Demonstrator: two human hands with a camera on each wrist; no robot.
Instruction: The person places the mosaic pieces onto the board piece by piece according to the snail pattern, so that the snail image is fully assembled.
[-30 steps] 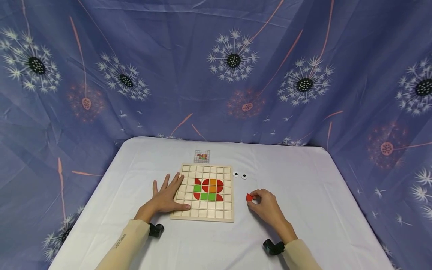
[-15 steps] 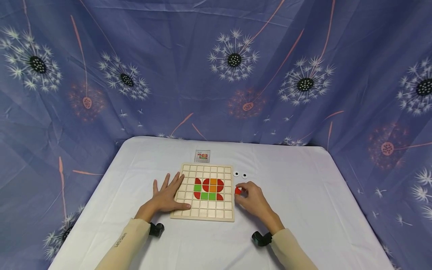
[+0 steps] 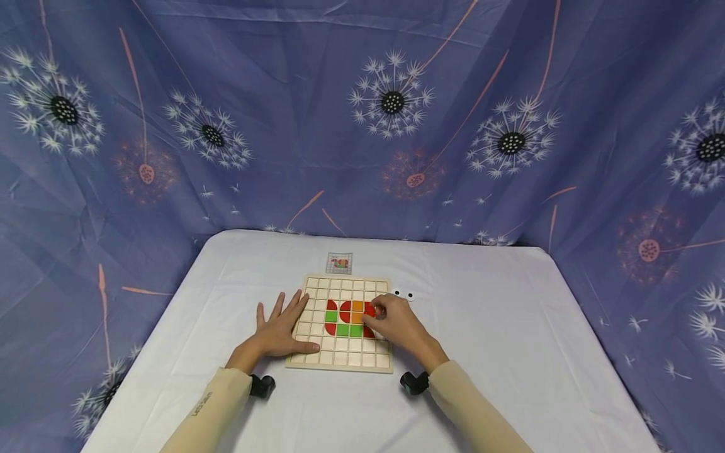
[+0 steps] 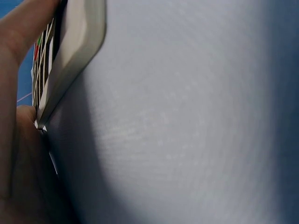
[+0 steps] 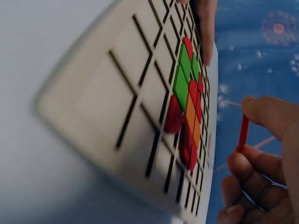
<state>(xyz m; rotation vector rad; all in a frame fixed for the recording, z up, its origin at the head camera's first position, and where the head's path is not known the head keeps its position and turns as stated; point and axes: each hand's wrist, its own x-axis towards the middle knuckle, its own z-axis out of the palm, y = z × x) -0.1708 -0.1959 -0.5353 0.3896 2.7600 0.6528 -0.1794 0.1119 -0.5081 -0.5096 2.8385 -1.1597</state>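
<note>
A wooden grid board (image 3: 340, 358) lies on the white table, with red, green and orange tiles set in its middle cells. My left hand (image 3: 277, 333) rests on the board's left edge, fingers spread and straight. Over the right side of the pattern, my right hand (image 3: 396, 322) pinches a thin red tile (image 5: 243, 133) between thumb and fingertip. In the right wrist view this tile is seen edge-on, apart from the board. An orange tile (image 3: 357, 306) and a green tile (image 3: 331, 316) show beside the hand, which partly hides the red tiles at the right.
A small pattern card (image 3: 339, 263) lies behind the board. Two round eye pieces (image 3: 410, 296) sit off the board's back right corner, one partly hidden by the right hand. A blue dandelion-print cloth (image 3: 317, 126) hangs behind the table (image 3: 510, 327).
My right hand has carried the red tile leftward from the tablecloth to over the board's pattern. The left hand and the board have stayed in place.
</note>
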